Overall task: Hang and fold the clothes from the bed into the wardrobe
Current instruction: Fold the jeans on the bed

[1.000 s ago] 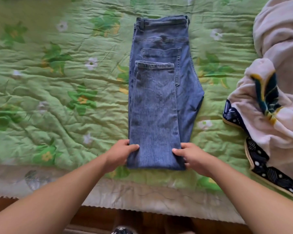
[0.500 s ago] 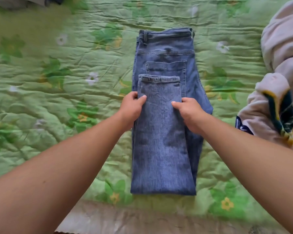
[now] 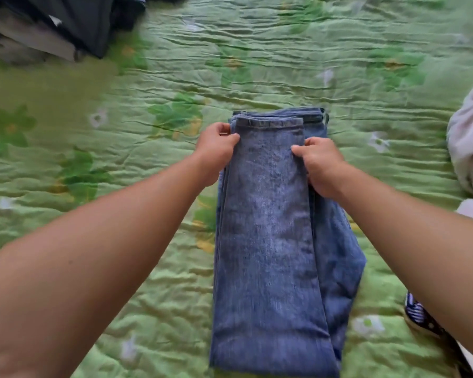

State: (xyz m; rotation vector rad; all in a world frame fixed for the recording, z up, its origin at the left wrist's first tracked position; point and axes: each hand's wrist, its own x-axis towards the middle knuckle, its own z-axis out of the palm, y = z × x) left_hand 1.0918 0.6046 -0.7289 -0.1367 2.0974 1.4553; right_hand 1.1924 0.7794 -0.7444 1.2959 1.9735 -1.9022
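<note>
A: Denim jeans [image 3: 268,241] lie mid green quilt [image 3: 257,64], hems brought to the far waistband. Hands?
B: Left hand [image 3: 216,151] and right hand [image 3: 321,166] pinch the far side edges. One fold looks nearly done. Dark clothes [image 3: 74,23] far left and pale garment [image 3: 470,137] right are unfolded. Wardrobe out of view.

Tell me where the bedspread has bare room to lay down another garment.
Bare green bedspread lies left of the jeans, nearer than the dark clothes pile, and beyond the jeans' far end. The right side is crowded: a pale garment and dotted navy fabric.
</note>
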